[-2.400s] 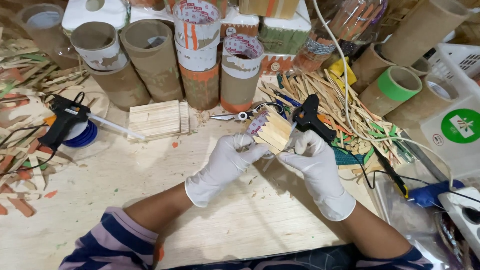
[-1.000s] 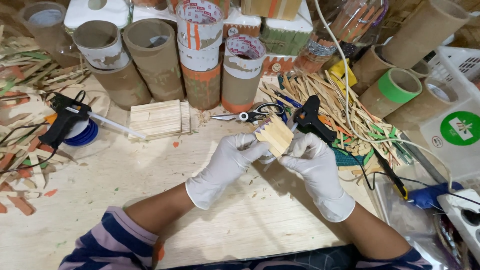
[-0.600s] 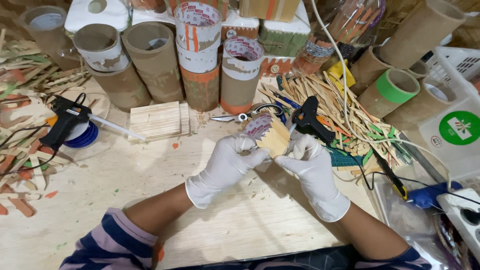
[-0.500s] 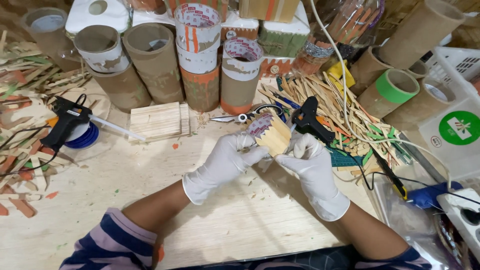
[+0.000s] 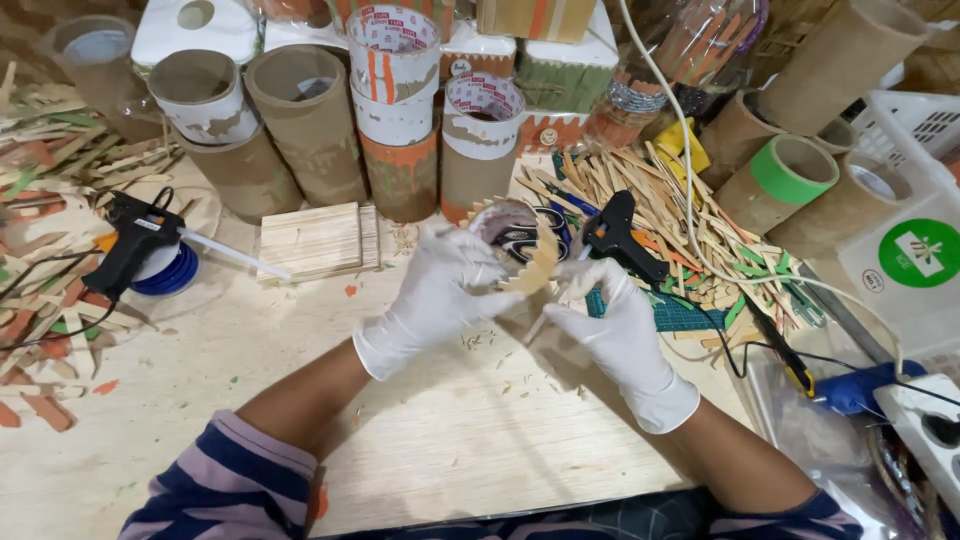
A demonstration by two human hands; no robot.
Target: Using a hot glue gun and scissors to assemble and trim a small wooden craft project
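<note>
We are holding a little round holder [image 5: 520, 250] made of a tube with wooden sticks glued side by side around it. It is sitting up off the table, in the middle, between our two white gloves. Our left hand [image 5: 435, 295] is curling around its left side, fingers bent and gripping. Our right hand [image 5: 615, 330] is pinching its right edge with the fingertips, the rest of the hand half open.

We are guessing the job is only part done: sticks are showing on one side, and we cannot tell if they are going all the way round. A flat panel of sticks [image 5: 318, 240] is lying to the left. A big pile of loose sticks [image 5: 690, 220] is waiting on the far right. One black glue gun [image 5: 622, 236] is resting just beside the right hand, and another glue gun [image 5: 140, 245] is lying far left.
</note>
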